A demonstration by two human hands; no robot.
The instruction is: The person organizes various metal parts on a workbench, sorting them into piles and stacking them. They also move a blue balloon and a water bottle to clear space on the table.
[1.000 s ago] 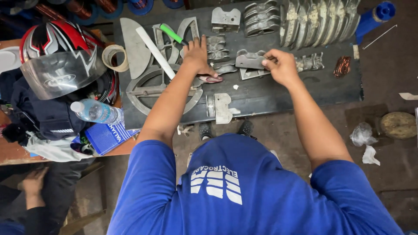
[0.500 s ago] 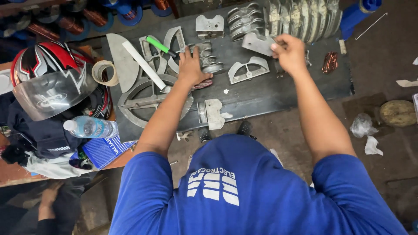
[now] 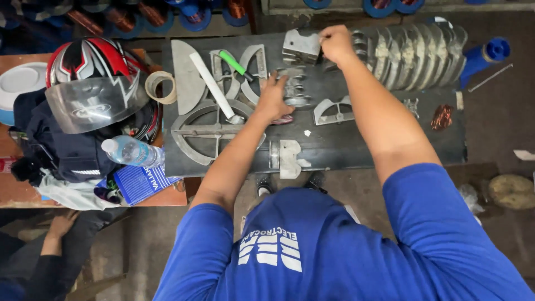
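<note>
Helmet, tape roll, water bottle, blue booklet.

The grey metal bracket, a flat angular plate with notched edges, lies at the far edge of the dark bench, pinched at its right end by the right hand. The small stack of curved metal clamps, dull silver and ribbed, sits just right of the left hand, whose fingertips rest on it.
</note>
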